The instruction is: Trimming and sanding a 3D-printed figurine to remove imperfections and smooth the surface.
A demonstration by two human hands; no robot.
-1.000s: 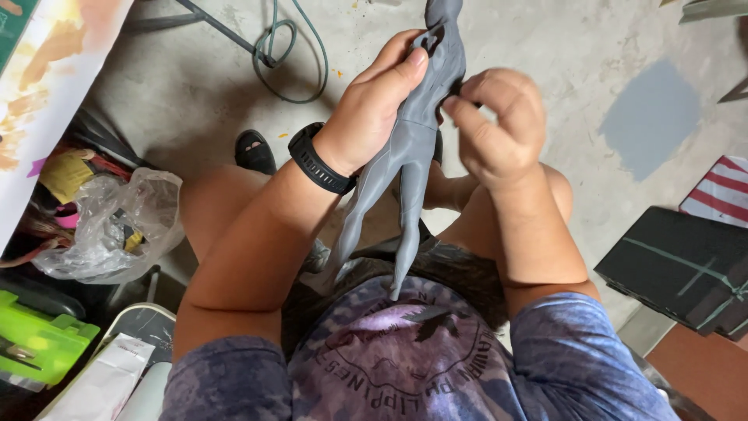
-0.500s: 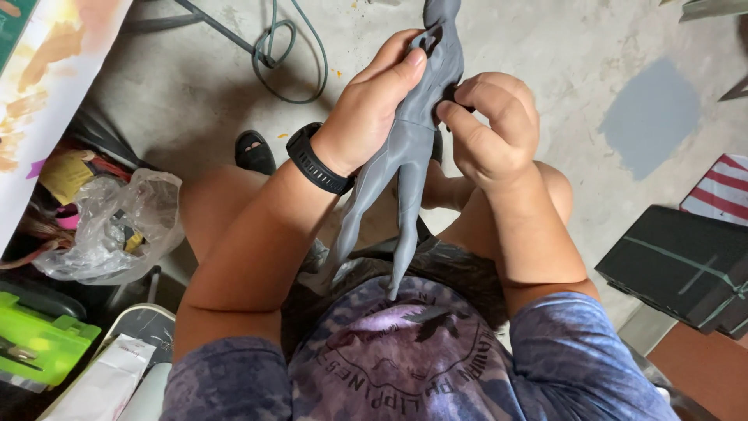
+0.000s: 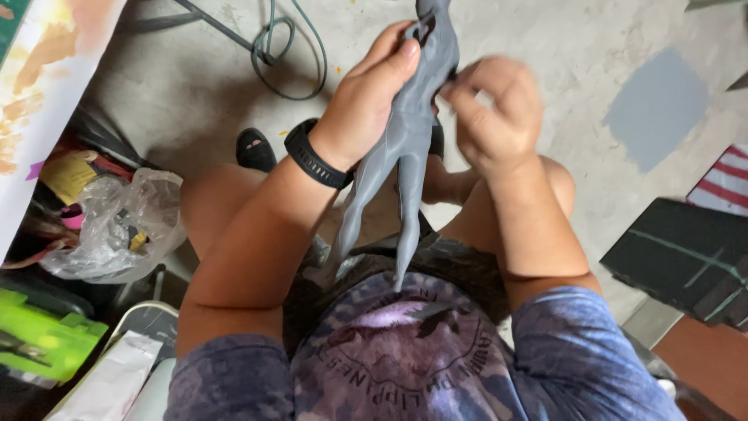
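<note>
While the grey figurine (image 3: 409, 132) is held above the lap, its long axis runs upright, legs pointing toward the shirt | left hand (image 3: 366, 109) clamped around its torso | right hand (image 3: 499, 117) blurred, fingertips pinched at its side

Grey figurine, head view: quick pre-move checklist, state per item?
1. Left hand wrapped around the torso of the slim grey moulded figurine: ok.
2. Right hand fingertips meet the figurine's side: cannot tell, the hand is motion-blurred.
3. Figurine's two long legs hang free above the purple patterned shirt, no contact seen: ok.
4. Figurine's head in view: not ok, cut off by the top edge.
5. Black wristband sits on the left wrist, away from the grip: ok.
6. Green coiled cable lies on the concrete floor, apart from both hands: ok.
</note>
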